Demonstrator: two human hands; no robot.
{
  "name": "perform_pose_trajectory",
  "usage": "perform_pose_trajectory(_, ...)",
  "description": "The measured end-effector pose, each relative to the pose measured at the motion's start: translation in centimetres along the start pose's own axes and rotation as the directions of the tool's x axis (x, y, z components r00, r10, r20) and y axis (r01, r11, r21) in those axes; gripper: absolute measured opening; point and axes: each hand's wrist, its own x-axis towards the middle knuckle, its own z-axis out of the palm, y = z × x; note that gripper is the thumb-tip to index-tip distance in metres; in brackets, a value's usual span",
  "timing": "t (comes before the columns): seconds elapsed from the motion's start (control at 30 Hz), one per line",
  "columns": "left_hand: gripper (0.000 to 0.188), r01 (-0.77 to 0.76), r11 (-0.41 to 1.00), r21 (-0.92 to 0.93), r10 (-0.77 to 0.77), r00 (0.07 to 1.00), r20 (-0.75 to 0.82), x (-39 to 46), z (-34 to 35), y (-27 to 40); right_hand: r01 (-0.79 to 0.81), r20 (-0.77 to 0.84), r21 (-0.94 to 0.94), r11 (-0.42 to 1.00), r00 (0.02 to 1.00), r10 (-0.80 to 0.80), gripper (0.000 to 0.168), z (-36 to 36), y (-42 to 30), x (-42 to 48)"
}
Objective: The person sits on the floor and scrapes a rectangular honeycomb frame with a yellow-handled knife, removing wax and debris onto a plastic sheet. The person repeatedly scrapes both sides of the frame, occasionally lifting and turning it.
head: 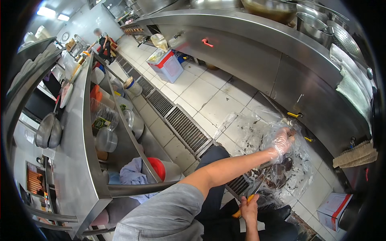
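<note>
A thin plastic glove covers my left hand [283, 141], which is closed near the foot of the steel counter; what lies within its fingers is too small to tell. In my bare right hand [249, 208] is the yellow handle of a tool with a long thin metal shaft or blade [260, 186], pointing up toward a dark mass. That dark brown, wet-looking mass [279, 174] lies on clear plastic sheeting [247, 132] spread over the floor. Dark flakes and scraps are scattered across the sheeting.
Floor drain grates [188, 129] run along the aisle. A steel counter with yellow valve handles [292, 114] borders the sheeting. Steel shelving [104, 185] holds containers on the other side. Square tins [166, 67] stand on the tiles, another tin [333, 211] nearby. A person [104, 45] sits far off.
</note>
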Motion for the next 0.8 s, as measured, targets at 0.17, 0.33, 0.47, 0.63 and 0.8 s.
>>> perform_pose_trajectory(0.17, 0.033, 0.026, 0.992, 0.124, -0.028, 1.000, 0.010, 1.1, -0.4, -0.9, 0.021, 0.005, -0.006, 1.000, 1.000, -0.021, 0.050, 0.0, -0.3, -0.6)
perform_pose_trajectory(0.33, 0.040, -0.086, 0.925, 0.369, 0.020, 0.983, 0.180, 4.2, -1.5, -0.9, 0.086, -0.060, -0.028, 0.996, 0.994, -0.087, 0.045, 0.9, 1.8, 0.5)
perform_pose_trajectory(0.47, 0.038, 0.003, 0.937, 0.350, -0.045, 0.993, 0.111, 5.7, -5.6, -4.2, 0.112, -0.070, -0.135, 0.984, 0.990, -0.122, 0.042, -0.1, 0.4, -0.6)
perform_pose_trajectory(0.63, 0.041, 0.009, 0.924, 0.382, -0.105, 0.967, 0.232, -1.0, -3.9, 3.9, 0.006, -0.094, -0.050, 0.999, 0.996, -0.011, 0.031, -2.0, 0.7, -1.4)
perform_pose_trajectory(0.8, 0.038, -0.089, 0.918, 0.387, -0.022, 0.962, 0.272, -4.4, -3.7, 6.5, -0.088, -0.102, 0.073, 0.993, 0.990, 0.095, 0.030, -3.6, 1.1, -4.8)
